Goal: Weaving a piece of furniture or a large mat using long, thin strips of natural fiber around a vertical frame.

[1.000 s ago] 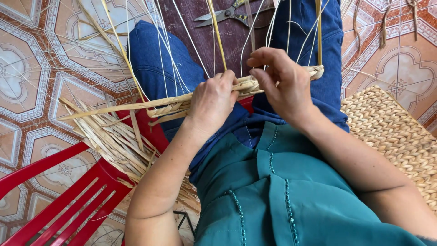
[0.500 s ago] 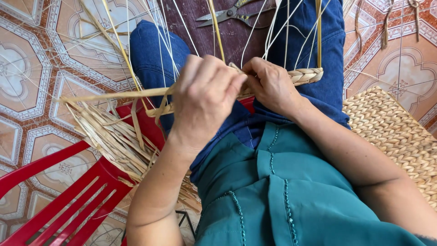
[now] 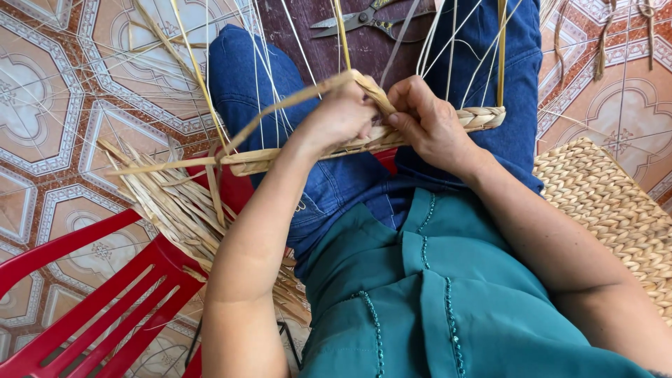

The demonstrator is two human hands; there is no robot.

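Braided straw band (image 3: 483,117) runs across the lap, over blue-jeaned thighs, finished plaited end sticking out past the right hand toward the right knee. Unbraided end trails left into loose flat strands (image 3: 175,162) fanning out over the red plastic chair (image 3: 105,301).

Left hand (image 3: 339,119): clenched on one flat straw strip (image 3: 294,101), pinching it at the braid; the strip rises in a loop over the knuckles and slopes down-left. Right hand (image 3: 430,122): fingers closed on the braid just beside the left hand, thumb pressing the working point. Both hands touching at the fingertips, roughly mid-lap.

Thin pale upright strands (image 3: 448,42) cross the braid and run up out of view; a thicker yellow one (image 3: 501,49) stands near the plaited end.

Around it:
- scissors (image 3: 364,17) on a dark brown surface beyond the knees, blades pointing left
- woven straw mat (image 3: 609,210) on the floor to the person's right, under the right forearm
- pile of dry straw (image 3: 175,210) on the chair seat, left of the left thigh
- patterned tile floor (image 3: 56,84), thin strands scattered over it

Person wears a teal top.
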